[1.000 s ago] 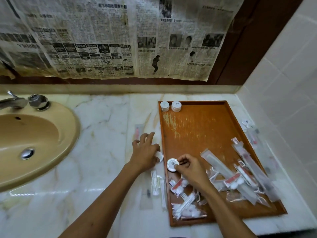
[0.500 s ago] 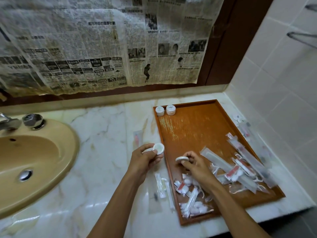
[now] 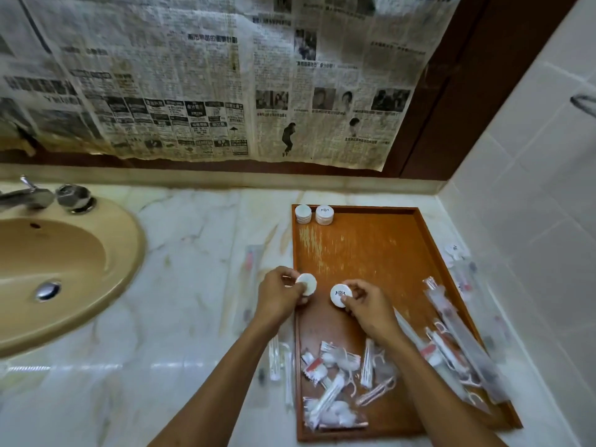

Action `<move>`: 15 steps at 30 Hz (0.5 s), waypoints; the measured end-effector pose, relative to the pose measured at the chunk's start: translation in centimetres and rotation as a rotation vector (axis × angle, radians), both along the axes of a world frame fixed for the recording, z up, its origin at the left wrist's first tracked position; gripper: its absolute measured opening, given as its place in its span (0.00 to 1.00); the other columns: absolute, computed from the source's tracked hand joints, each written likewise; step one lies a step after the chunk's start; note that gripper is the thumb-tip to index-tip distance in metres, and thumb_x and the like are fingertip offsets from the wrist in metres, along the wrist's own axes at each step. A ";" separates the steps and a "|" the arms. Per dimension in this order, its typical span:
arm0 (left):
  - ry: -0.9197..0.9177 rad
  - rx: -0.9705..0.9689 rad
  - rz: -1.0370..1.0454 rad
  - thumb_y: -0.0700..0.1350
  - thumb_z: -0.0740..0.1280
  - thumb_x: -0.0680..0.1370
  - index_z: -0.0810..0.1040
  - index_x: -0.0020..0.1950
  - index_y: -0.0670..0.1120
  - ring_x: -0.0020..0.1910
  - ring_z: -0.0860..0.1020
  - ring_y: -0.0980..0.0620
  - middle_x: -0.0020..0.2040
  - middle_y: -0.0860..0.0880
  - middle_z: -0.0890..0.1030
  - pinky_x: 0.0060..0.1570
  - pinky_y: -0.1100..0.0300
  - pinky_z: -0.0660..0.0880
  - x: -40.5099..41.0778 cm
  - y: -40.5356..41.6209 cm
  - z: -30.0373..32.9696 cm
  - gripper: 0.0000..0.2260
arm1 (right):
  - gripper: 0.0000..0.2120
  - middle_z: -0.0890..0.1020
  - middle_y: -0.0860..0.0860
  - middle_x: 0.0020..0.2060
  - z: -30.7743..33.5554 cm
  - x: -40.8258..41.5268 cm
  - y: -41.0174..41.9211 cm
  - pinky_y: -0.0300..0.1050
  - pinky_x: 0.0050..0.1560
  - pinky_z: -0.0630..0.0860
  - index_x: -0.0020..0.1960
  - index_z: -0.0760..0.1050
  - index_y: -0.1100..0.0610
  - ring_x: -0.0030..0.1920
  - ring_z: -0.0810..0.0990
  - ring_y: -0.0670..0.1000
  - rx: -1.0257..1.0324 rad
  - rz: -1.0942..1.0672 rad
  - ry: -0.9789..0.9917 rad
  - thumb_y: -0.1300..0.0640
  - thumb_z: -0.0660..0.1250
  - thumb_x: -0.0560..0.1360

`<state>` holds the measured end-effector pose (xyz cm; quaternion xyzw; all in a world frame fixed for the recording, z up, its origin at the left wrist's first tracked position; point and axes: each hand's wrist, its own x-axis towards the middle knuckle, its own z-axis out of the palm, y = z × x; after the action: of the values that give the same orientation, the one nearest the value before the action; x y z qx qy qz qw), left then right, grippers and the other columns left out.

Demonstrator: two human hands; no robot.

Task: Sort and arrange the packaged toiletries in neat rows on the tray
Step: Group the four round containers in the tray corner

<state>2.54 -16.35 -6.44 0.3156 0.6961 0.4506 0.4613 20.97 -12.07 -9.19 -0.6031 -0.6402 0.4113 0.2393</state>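
- At the bottom centre of the frame, a heap of clear packets (image 3: 332,382) with cotton buds, floss picks and small red-and-white tubes lies on the near end of the wooden tray (image 3: 380,253).
- Lower right, long clear sleeves (image 3: 451,327) lie slantwise across the tray's right side, some overhanging its rim.
- Just left of the tray's near corner, a few slim packets (image 3: 280,359) lie on the marble counter (image 3: 193,285).
- Mid-frame, the left hand (image 3: 277,301) has its fingers curled around a small white round jar (image 3: 306,284), held at the tray's left rim.
- Just to its right, the right hand (image 3: 364,308) pinches a second white jar (image 3: 340,295), printed lid up, above the tray floor; the two jars are near each other but apart.
- Left of the tray, a clear-wrapped toothbrush (image 3: 250,269) lies on the counter.
- At the tray's far left corner, two more white jars (image 3: 313,214) stand side by side, touching or nearly so.
- Far left, a tan basin (image 3: 96,285) with a chrome tap (image 3: 29,198).
- Across the top, newspaper (image 3: 209,75) covers the wall.
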 end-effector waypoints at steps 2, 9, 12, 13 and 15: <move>0.097 0.028 0.008 0.34 0.68 0.73 0.77 0.48 0.43 0.32 0.82 0.51 0.42 0.47 0.80 0.42 0.50 0.82 1.3 1.0 0.1 0.07 | 0.13 0.81 0.48 0.39 -0.4 0.3 1.5 0.49 0.45 0.78 0.57 0.78 0.56 0.42 0.81 0.53 0.042 0.024 -0.079 0.62 0.70 0.73; 0.614 0.048 -0.228 0.40 0.67 0.74 0.80 0.55 0.44 0.45 0.80 0.47 0.45 0.45 0.83 0.45 0.59 0.74 4.1 4.1 -1.0 0.10 | 0.17 0.76 0.50 0.42 -1.0 2.1 4.6 0.46 0.48 0.71 0.58 0.78 0.58 0.49 0.76 0.54 0.169 0.145 -0.348 0.56 0.72 0.71; 0.786 0.038 -0.287 0.43 0.66 0.75 0.80 0.51 0.43 0.46 0.79 0.45 0.44 0.44 0.83 0.40 0.60 0.67 4.5 4.9 -1.8 0.07 | 0.19 0.77 0.51 0.49 -0.5 3.0 4.9 0.42 0.45 0.67 0.61 0.77 0.54 0.51 0.75 0.51 0.234 0.226 -0.423 0.49 0.70 0.72; 0.849 0.031 -0.308 0.45 0.66 0.76 0.78 0.48 0.43 0.45 0.79 0.44 0.44 0.44 0.82 0.38 0.59 0.66 4.4 5.0 -2.1 0.06 | 0.20 0.77 0.50 0.51 -0.3 3.1 4.9 0.42 0.46 0.67 0.62 0.76 0.53 0.52 0.74 0.51 0.247 0.278 -0.427 0.47 0.70 0.72; 0.981 0.001 -0.351 0.48 0.65 0.77 0.73 0.43 0.44 0.43 0.78 0.43 0.44 0.44 0.79 0.37 0.56 0.66 4.4 5.2 -2.3 0.08 | 0.23 0.75 0.48 0.54 -0.4 3.3 5.1 0.43 0.52 0.68 0.64 0.74 0.50 0.55 0.72 0.50 0.247 0.381 -0.446 0.43 0.69 0.71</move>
<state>6.94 -11.18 -8.77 0.6019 0.7667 0.1658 0.1494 24.32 -6.98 -9.63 -0.5140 -0.8235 0.2253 0.0829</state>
